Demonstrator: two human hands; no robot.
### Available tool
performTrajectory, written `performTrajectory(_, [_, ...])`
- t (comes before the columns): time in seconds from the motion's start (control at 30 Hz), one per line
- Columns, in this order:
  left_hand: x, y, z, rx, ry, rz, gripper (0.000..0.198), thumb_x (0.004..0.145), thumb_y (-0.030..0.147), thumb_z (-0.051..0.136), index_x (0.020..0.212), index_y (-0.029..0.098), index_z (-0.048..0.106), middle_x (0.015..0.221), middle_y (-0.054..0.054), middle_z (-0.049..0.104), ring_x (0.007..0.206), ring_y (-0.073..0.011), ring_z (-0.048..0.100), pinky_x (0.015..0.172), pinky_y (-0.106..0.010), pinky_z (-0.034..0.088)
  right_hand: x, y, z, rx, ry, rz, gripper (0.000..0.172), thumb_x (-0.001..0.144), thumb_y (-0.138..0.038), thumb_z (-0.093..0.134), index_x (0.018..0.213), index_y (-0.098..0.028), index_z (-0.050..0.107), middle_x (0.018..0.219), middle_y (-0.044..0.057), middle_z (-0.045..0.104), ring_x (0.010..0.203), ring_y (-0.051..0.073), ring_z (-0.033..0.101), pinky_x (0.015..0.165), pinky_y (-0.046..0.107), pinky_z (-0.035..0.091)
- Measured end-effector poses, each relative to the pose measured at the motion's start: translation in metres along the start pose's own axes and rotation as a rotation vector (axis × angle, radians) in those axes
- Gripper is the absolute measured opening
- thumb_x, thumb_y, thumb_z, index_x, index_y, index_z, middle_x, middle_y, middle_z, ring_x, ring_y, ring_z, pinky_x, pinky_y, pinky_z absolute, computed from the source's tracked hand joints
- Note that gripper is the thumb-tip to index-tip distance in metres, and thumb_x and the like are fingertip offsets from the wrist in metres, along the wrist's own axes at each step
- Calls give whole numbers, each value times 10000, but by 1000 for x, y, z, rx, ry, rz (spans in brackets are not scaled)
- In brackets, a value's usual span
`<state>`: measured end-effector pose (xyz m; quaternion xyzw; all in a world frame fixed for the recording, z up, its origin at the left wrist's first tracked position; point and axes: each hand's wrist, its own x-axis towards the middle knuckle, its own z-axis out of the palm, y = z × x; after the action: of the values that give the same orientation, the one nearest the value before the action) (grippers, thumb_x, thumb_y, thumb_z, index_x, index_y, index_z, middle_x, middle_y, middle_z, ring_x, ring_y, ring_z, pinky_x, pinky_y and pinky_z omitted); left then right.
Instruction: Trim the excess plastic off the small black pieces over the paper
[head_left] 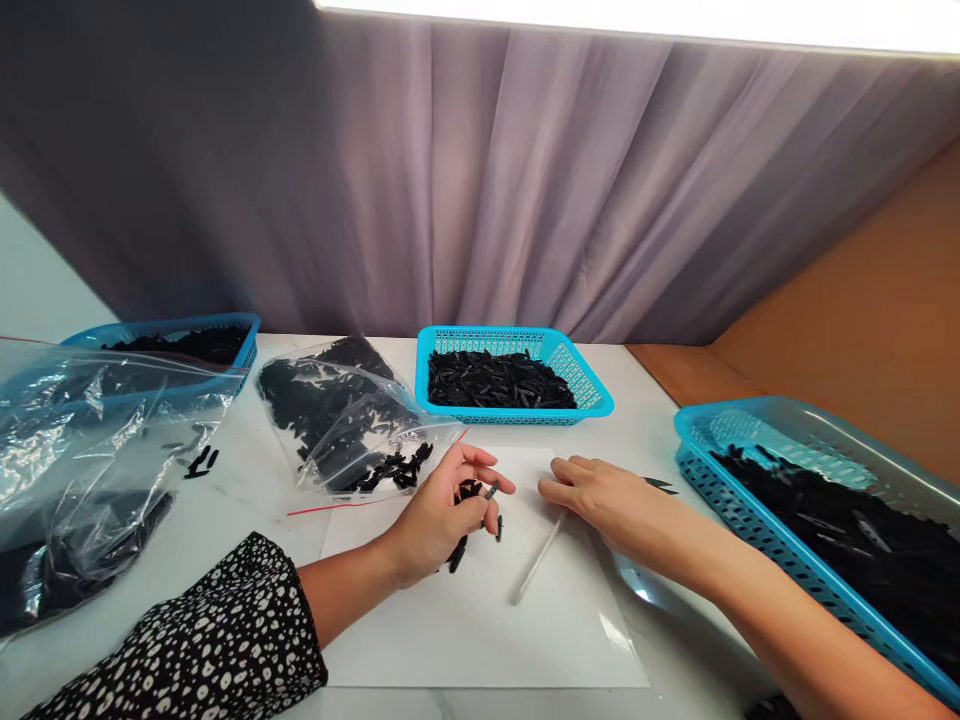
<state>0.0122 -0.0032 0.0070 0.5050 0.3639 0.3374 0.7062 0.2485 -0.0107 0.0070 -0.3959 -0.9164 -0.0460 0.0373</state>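
Note:
My left hand (442, 505) is closed around several small black strips (457, 550), with a piece showing between the fingertips. To its right, my right hand (592, 490) is palm down with curled fingers over the white sheet (420, 640). A thin white stick like a cotton swab (536, 565) runs from under its fingers, slanting toward me; the grip itself is hidden. Just behind my left hand lies a clear zip bag (375, 425) of black pieces, its mouth toward me.
A blue basket (592, 392) of black strips stands at the back, a larger one (720, 500) at right and another (251, 345) at far left. Another clear bag (97, 450) lies at left, near loose black pieces (201, 462). Dark pointed tips (660, 486) show behind my right wrist.

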Motion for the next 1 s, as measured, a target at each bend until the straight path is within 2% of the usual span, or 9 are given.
performTrajectory(0.1, [0,1,0,-21,40,2,332,710,106,557,1014,210,473,987,-36,643,563,-59,526,550,-237,337,0,0,-4,133,36,58,327,726,88,392,768,-233,440,720,9,548,589,174,515,538,266,365])
performTrajectory(0.2, [0,3,1,-42,62,-10,340,696,101,552,1007,210,470,965,-25,644,556,-58,514,589,-247,376,0,-4,-9,414,154,171,211,865,-62,414,774,-248,373,646,-31,504,518,141,440,489,241,357])
performTrajectory(0.27, [-1,4,1,-41,59,-16,338,699,98,543,1011,206,468,962,-23,643,559,-55,515,613,-253,389,1,-10,-9,614,285,248,172,901,-180,451,770,-253,368,574,-64,444,455,117,372,436,225,318])
performTrajectory(0.4, [-1,4,1,-17,36,-13,347,711,88,519,1034,201,465,970,-25,642,562,-53,516,634,-261,397,4,-27,-1,979,617,381,295,873,-305,570,686,-253,348,518,-89,346,414,88,280,396,216,236])
performTrajectory(0.47, [-1,3,1,-10,30,-13,354,711,86,520,1041,201,465,974,-30,644,569,-60,520,636,-267,400,9,-34,1,1226,719,478,302,868,-374,620,737,-258,374,515,-99,348,420,88,268,401,209,216])
performTrajectory(0.53, [-1,3,1,-12,28,-10,361,707,88,530,1045,201,468,974,-33,646,575,-67,522,633,-271,399,15,-38,0,1471,717,570,287,840,-413,683,899,-267,442,504,-116,361,429,89,263,418,201,208])
performTrajectory(0.63, [-1,2,0,-25,19,-2,380,704,98,543,1063,201,473,967,-31,646,567,-67,511,627,-271,397,23,-40,-5,1741,630,676,448,799,-425,747,1124,-244,498,505,-110,401,457,87,269,449,202,220])
performTrajectory(0.83, [0,0,0,-25,-3,9,400,717,95,527,1097,196,455,971,-33,641,571,-67,511,620,-268,395,24,-42,-7,1977,550,649,408,701,-477,824,918,-195,624,625,-36,555,466,69,322,444,211,286])
performTrajectory(1.0, [1,-1,-1,24,-1,36,411,720,99,517,1106,210,424,961,-22,633,579,-72,527,612,-270,373,24,-51,2,1728,607,580,304,775,-406,777,768,-202,551,842,51,720,505,90,507,539,257,451])
